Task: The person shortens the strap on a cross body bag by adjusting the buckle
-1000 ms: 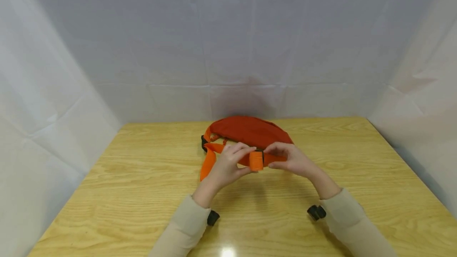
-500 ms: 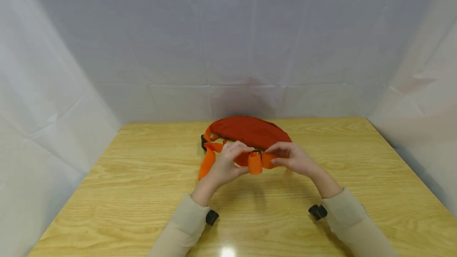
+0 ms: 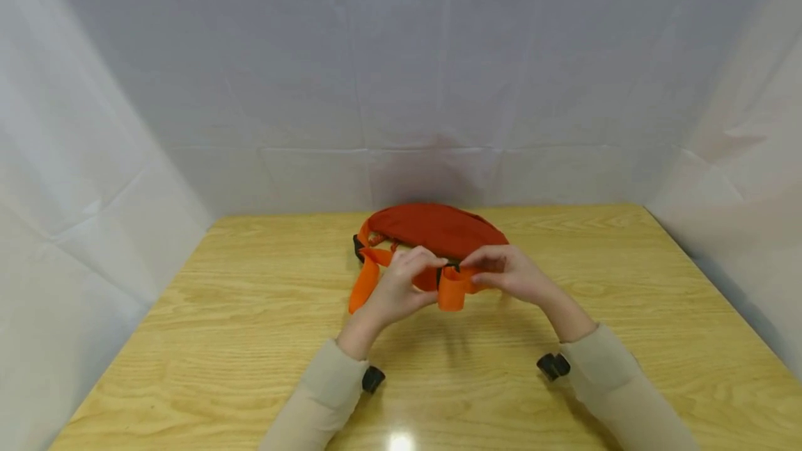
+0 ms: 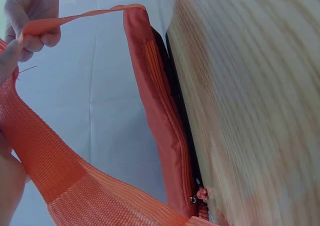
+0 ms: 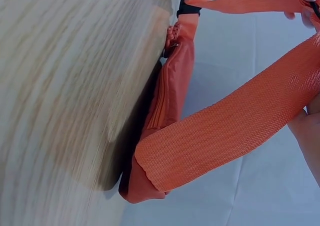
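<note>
A red waist bag (image 3: pixel 438 230) stands at the table's far edge, its orange strap drawn toward me. My left hand (image 3: pixel 404 285) pinches the strap beside a small black slider (image 3: pixel 448 268), thumb below and fingers above. From the other side my right hand (image 3: pixel 510 277) pinches the strap close to that slider. Between the hands a loop of orange webbing (image 3: pixel 452 292) hangs down. In the left wrist view the strap (image 4: pixel 55 151) passes wide under the left hand. A broad stretch of strap (image 5: pixel 235 116) runs from the bag's end to the right hand.
A black buckle (image 3: pixel 358 249) sits at the bag's left end, with a slack strap end (image 3: pixel 365 287) drooping beside it. Braided zipper pulls (image 5: pixel 173 33) hang there too. White sheeting (image 3: pixel 401 89) walls the wooden table (image 3: pixel 250 339) at the back and sides.
The webbing loop between the hands has grown longer and hangs lower. My right fingers have shifted in toward the slider and taken hold of the strap. The bag barely moves.
</note>
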Tool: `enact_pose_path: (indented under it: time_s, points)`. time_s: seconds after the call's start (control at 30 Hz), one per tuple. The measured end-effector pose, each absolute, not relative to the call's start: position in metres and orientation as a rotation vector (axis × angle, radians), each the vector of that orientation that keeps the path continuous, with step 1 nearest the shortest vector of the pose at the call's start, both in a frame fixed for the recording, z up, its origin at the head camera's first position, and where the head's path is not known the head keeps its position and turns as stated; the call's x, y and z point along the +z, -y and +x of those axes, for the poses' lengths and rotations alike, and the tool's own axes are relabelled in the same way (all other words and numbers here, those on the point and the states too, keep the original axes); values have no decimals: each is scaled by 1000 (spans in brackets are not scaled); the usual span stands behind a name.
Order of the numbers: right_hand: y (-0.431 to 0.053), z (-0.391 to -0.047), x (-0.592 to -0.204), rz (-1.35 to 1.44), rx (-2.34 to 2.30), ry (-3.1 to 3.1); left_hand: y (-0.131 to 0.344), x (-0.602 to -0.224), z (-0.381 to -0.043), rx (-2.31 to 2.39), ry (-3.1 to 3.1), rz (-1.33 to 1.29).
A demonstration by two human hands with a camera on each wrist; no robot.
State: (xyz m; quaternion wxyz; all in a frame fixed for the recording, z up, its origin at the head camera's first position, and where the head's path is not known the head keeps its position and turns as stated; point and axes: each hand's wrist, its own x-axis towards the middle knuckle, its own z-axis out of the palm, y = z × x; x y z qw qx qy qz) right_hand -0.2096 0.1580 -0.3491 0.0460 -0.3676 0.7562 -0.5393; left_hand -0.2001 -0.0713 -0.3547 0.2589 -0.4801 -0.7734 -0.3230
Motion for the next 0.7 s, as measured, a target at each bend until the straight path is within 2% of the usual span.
enact_pose_path:
  time_s: [0.7]
  points:
    - [-154, -218, -346, -1185, -1687, -2239, 68, -355, -200, -902, 2084, -1305]
